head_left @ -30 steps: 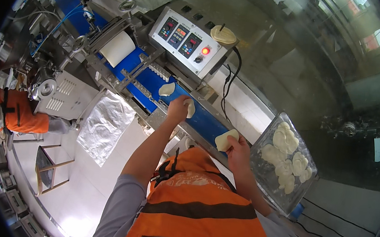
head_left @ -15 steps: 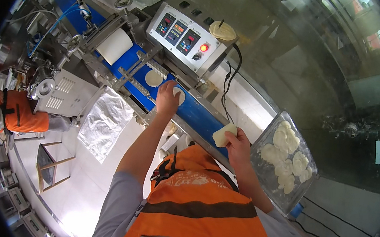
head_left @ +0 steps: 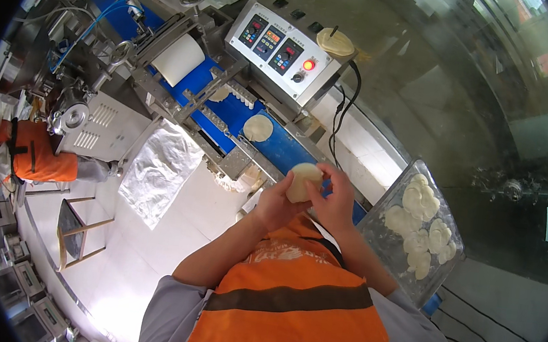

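Observation:
A pale round dough sheet (head_left: 302,181) is held up between my two hands over the near side of the blue conveyor belt (head_left: 284,152). My left hand (head_left: 274,205) grips its left edge, thumb along the side. From the right, my right hand (head_left: 336,202) closes on it with thumb and fingers. Whether it is one sheet or several stacked together, I cannot tell. Up the belt from my hands lies another flat dough round (head_left: 258,128). Farther back, one more round (head_left: 220,89) sits partly hidden by the metal crossbars.
On the right, a clear tray (head_left: 377,216) carries overlapping dough rounds (head_left: 421,198). Behind the belt stands a control box (head_left: 281,50) with a lit red button and dough rounds (head_left: 335,41) on its corner. A white roller (head_left: 178,59) spans the belt. Another person (head_left: 46,152) is at far left.
My left hand has left the belt, bringing a dough round rightward to my right hand, which has shifted slightly left and up. The rounds on the belt have travelled toward me.

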Demonstrator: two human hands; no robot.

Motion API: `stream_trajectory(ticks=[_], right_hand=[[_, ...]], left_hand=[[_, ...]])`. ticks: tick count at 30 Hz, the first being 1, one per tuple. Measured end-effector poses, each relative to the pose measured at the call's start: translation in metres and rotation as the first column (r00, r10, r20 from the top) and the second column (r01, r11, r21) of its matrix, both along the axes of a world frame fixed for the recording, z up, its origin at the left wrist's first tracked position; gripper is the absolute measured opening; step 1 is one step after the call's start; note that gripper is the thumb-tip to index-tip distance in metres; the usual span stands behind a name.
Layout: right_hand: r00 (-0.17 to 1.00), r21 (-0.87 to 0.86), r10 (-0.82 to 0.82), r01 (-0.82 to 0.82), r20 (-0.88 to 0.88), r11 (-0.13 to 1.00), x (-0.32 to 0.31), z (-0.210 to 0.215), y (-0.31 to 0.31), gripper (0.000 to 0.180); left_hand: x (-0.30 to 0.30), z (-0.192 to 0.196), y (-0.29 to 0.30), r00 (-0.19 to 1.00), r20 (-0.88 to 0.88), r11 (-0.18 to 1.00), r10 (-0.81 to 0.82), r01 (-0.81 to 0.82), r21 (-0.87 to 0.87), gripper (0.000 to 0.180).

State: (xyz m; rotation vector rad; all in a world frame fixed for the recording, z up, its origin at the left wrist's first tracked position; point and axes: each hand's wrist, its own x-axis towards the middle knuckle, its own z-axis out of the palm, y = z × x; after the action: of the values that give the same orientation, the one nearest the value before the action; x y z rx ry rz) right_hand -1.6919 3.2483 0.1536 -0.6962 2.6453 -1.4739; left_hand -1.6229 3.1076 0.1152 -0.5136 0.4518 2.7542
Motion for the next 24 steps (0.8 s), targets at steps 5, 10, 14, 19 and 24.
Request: stream_trajectory(ticks=[5,10,14,19,24], right_hand=[[0.999,-0.113,0.013,-0.009,0.033,0.994,0.018,-0.005,-0.014,0.028],[0.831,-0.298,0.123,0.054,0.543,0.953,0.032,-0.009,-0.027,0.028],[0.742,-0.369,0.196,0.074,0.641,0.926,0.033,-0.027,-0.021,0.026],[0.632,-0.516,0.299,0.189,0.715,0.836,0.042,-0.030,-0.019,0.017],[0.702,-0.617,0.276,0.289,0.657,0.732,0.026,-0.087,-0.005,0.019]], left_hand=[[0.017,-0.001,0.000,0.983,-0.035,0.950,0.178,-0.181,-0.255,0.045],[0.032,-0.003,-0.002,0.957,-0.285,0.663,0.054,-0.248,-0.707,0.044],[0.043,0.000,-0.009,0.979,-0.167,0.766,0.121,-0.199,-0.611,0.044],[0.051,0.007,-0.023,0.922,0.050,0.910,0.383,-0.368,-0.192,0.039],[0.062,-0.010,-0.034,0.826,0.180,0.842,0.535,-0.503,-0.193,0.034]])
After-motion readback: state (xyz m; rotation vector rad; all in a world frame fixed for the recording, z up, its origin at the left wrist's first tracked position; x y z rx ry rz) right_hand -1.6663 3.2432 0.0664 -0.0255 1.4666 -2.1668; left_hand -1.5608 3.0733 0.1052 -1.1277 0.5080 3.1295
